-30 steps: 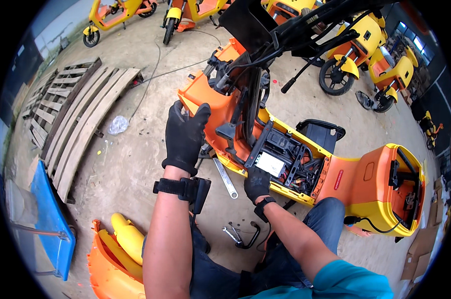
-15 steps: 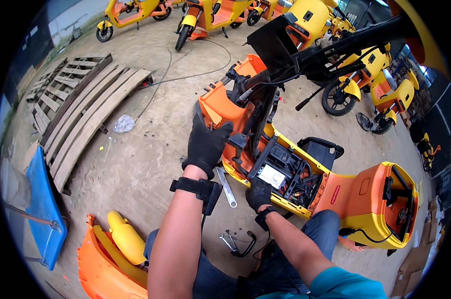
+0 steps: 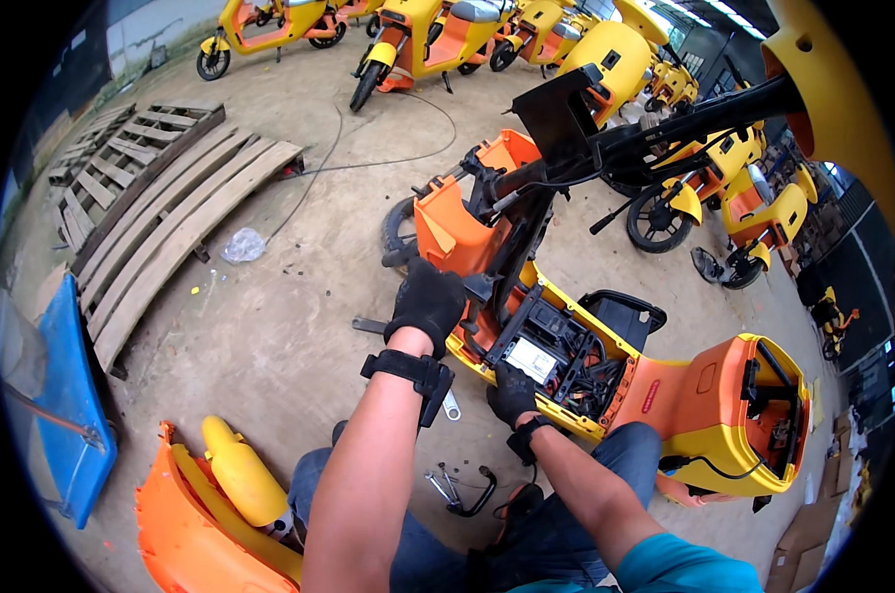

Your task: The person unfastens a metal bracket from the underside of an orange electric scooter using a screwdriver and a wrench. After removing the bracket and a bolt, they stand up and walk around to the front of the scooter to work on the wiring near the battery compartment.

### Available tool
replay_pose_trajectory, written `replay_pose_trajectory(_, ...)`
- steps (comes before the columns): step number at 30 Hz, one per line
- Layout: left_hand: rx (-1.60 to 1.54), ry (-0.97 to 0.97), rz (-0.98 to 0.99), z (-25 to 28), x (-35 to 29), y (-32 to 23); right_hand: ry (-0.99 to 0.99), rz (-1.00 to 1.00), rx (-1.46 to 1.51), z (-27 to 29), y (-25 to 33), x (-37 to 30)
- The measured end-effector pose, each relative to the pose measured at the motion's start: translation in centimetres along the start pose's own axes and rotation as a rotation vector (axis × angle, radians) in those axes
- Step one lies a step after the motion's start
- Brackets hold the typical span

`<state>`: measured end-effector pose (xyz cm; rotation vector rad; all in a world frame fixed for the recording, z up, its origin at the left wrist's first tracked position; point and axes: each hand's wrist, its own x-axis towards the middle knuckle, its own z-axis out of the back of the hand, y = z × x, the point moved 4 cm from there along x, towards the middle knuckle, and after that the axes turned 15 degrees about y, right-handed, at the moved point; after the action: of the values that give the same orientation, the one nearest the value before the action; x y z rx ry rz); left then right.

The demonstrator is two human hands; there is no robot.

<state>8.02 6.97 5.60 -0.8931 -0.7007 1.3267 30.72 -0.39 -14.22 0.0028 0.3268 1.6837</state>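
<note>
- Scooter (image 3: 680,387), orange and yellow, partly stripped, stands just in front of me; its open compartment (image 3: 617,390) shows wiring (image 3: 594,383) and a white-faced box (image 3: 531,360).
- Left hand (image 3: 427,299), black-gloved, curls beside the orange front panel (image 3: 455,237); I cannot tell whether it grips anything.
- Right hand (image 3: 511,393), likewise gloved, bends at the compartment's near edge; its hold I cannot tell.
- Wrench (image 3: 452,407) and loose tools (image 3: 484,491) lie nearby; wooden pallets (image 3: 195,208) lie farther left.
</note>
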Motion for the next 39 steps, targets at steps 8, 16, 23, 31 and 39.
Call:
replay_pose_trajectory(8, 0.080, 0.341, -0.116, -2.0, -3.2, -2.9, -0.137, 0.179, 0.302, 3.2, 2.8, -3.7)
replay_pose_trajectory(16, 0.168, 0.436, -0.135, -6.0, -4.5, -2.3, 0.817, 0.359, 1.809, 6.5, 8.3, -9.6)
replay_pose_trajectory(23, 0.248, 0.557, -0.164, -8.3, -5.3, -2.0, 0.688, 0.377, 1.886, 7.1, 7.6, -10.8)
replay_pose_trajectory(31, 0.109, 0.633, -0.127, -9.3, -5.5, -1.2, 0.542, 0.309, 1.688, 8.4, 8.0, -10.9)
replay_pose_trajectory(39, 0.259, 0.659, -0.219, -11.0, -4.9, -1.1, 0.548, 0.251, 1.760, 7.5, 6.5, -10.8)
